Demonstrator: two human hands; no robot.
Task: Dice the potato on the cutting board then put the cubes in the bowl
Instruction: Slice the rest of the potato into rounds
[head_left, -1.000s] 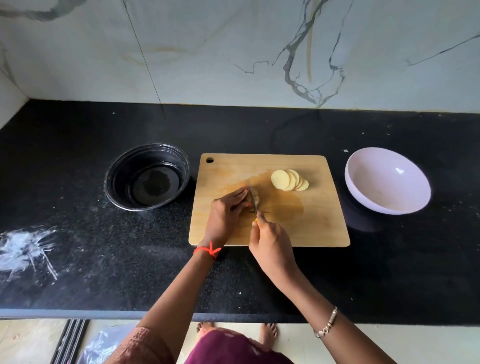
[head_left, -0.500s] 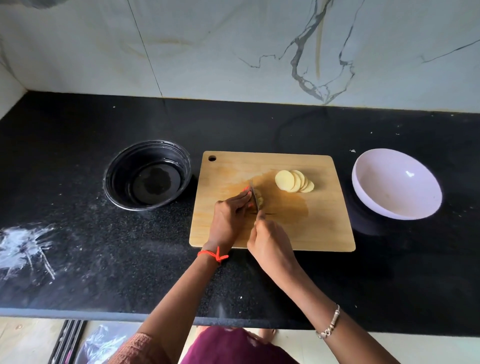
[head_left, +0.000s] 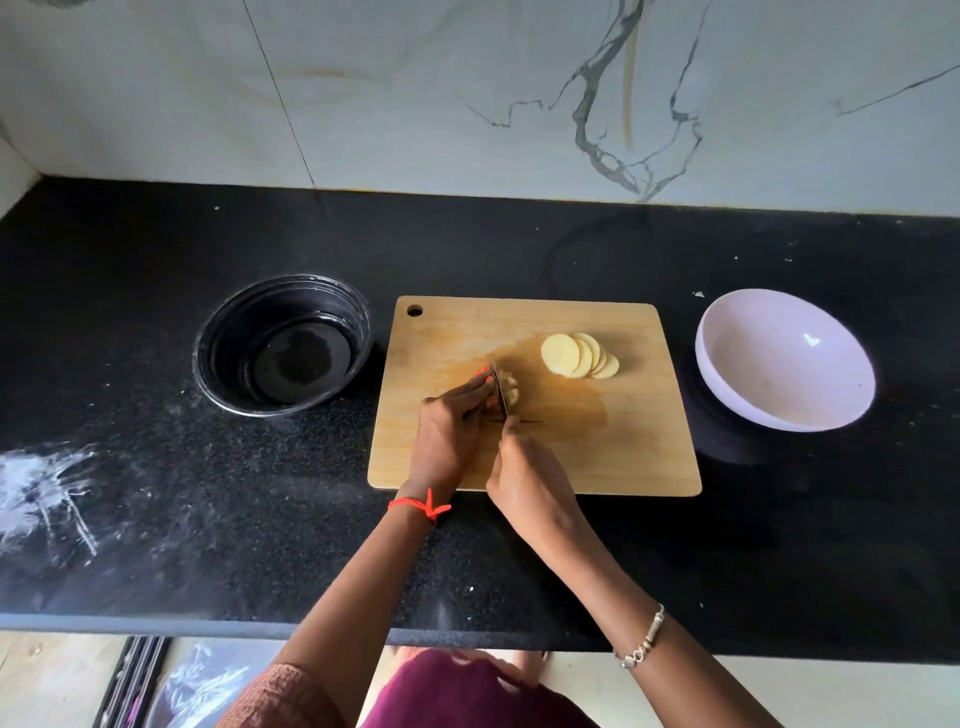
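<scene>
Head view, black speckled stone counter (head_left: 519, 249), marble-veined wall behind. Rectangular pale wooden cutting board (head_left: 639, 447) lies centre, hanging hole at its far-left corner.

Left hand (head_left: 449, 431), red thread at the wrist, is curled down onto the remaining piece of peeled pale-yellow potato (head_left: 513, 389); fingertips pressed on its left side, pinning it to the board. Most of the piece is hidden under the fingers, so its length cannot be judged.

Right hand (head_left: 530, 478) is closed around the handle of a small knife (head_left: 502, 392). The handle itself is covered by the fist. The blade runs away from the person, near-to-far across the board, edge down, and sits hard against the left fingertips, with the visible potato just to its right.

A fanned row of thin round potato slices (head_left: 579, 355) rests further right and toward the back of the board, apart from both hands. No cubes visible yet.

Pale lilac round plastic bowl (head_left: 789, 358) stands empty off the board's right edge, on the knife-hand side. Black round container (head_left: 283, 345) sits off the left edge.

Judgement: slicing stage, dicing proper not begun. The next cut depends on the left fingertips backing leftward, since the blade sits right against them. The slices lie nearer the right hand for restacking.
</scene>
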